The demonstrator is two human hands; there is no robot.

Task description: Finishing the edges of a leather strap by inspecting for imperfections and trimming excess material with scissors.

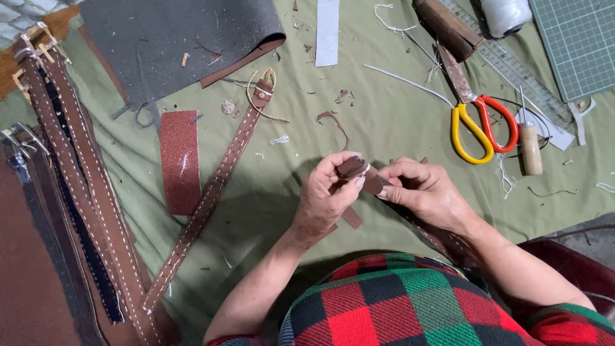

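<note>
My left hand [325, 198] and my right hand [426, 191] met over the middle of the counter [384, 122], which was draped in a matte olive-green cloth littered with leather shavings and thread ends. Between them I held a narrow brown leather strap [359, 174], smooth and stiff, its end folded over a small dark metal buckle. My left grip was clenched on that folded end, thumb and forefinger pinching it from either side, and a short tail of the strap hung below my palm. My right grip was closed on the same strap just beside the left, fingertips pressing its flat face, while the rest of it ran back under my wrist toward my red, green and black checked sleeve.

To my left lay a long brown belt [211, 192] with pale stitching along both edges, set diagonally on the cloth. Just beside it was a rectangular strip of reddish, gritty sandpaper [180, 160]. Farther left, a bundle of finished straps [70, 186], brown and dark, lay side by side with their buckles at the far end. A curled sheet of dark grey leather [179, 38] sat beyond them, its brown underside showing at the rolled edge.

To my right, well apart from my hands, lay scissors [477, 122] with one yellow and one orange loop handle, a wooden-handled awl [530, 147], a clear ruler [512, 74], a spool of white thread [506, 14] and a green gridded cutting mat [580, 41].
</note>
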